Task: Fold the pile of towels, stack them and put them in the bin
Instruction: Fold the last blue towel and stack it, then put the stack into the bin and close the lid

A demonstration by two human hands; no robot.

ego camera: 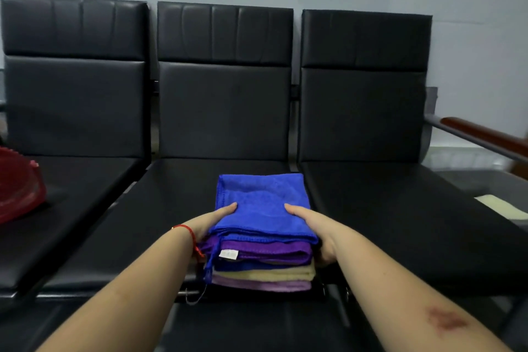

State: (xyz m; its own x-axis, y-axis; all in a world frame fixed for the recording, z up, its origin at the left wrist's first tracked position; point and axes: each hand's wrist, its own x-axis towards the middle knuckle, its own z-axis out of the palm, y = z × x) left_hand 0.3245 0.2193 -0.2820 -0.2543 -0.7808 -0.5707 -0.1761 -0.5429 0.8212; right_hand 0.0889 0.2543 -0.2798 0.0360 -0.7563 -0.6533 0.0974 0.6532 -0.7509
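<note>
A stack of folded towels (pixel 261 240) sits at the front of the middle black seat: blue on top, then purple, blue, cream and light purple. My left hand (pixel 213 221) grips the stack's left side, thumb on the top blue towel, fingers hidden under the edge. My right hand (pixel 313 227) grips the right side the same way, thumb on top and fingers down along the side. The red bin (pixel 18 190) stands on the left seat, cut off by the frame edge.
Three black padded seats (pixel 380 208) in a row stand against a pale wall. A metal rail with a wooden armrest (pixel 485 134) runs at the right. A glass-topped table (pixel 491 194) holding a pale sheet lies beyond the right seat.
</note>
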